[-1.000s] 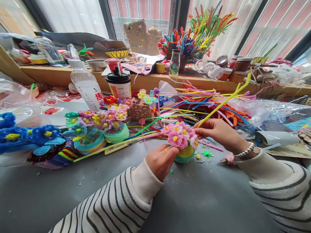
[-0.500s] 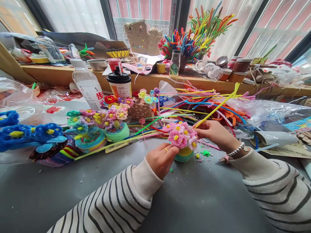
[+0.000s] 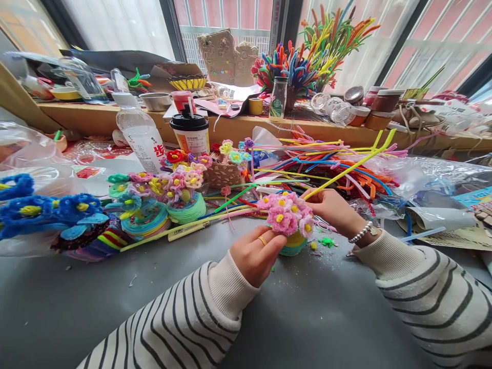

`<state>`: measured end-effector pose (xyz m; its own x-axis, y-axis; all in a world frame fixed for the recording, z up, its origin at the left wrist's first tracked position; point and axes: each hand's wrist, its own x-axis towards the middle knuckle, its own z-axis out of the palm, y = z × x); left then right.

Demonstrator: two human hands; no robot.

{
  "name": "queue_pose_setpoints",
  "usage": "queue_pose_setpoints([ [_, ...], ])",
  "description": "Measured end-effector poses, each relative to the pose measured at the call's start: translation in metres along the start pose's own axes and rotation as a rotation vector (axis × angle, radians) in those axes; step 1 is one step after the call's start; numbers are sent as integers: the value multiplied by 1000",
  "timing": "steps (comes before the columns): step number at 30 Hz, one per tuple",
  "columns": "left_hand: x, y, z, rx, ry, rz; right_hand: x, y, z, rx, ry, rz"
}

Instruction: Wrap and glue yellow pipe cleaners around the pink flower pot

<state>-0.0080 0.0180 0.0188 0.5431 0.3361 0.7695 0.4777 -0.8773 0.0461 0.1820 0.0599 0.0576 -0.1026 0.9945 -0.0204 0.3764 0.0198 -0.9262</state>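
Grey tabletop [image 3: 307,318] by window [image 3: 226,20], L grip [image 3: 254,254] clasping flower pot [image 3: 286,218], R grip [image 3: 330,207] pinching stem [image 3: 353,166]

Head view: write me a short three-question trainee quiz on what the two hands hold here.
1. True or false: the left hand touches the pink flower bunch.
2. The long pipe cleaner pinched by the right hand is: A blue, B yellow, C red.
3. Fill in: the cup with the black lid stands on the ___ side of the water bottle.
Key: 1 true; 2 B; 3 right.
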Motion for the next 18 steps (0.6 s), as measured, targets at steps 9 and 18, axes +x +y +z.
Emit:
queue_pose_setpoints([
  [9,6,16,5,42,-3,-24,-10,2,-2,164,-55,70],
  [18,4,16,9,18,5,-45,-21,7,-7,236,-103,28],
])
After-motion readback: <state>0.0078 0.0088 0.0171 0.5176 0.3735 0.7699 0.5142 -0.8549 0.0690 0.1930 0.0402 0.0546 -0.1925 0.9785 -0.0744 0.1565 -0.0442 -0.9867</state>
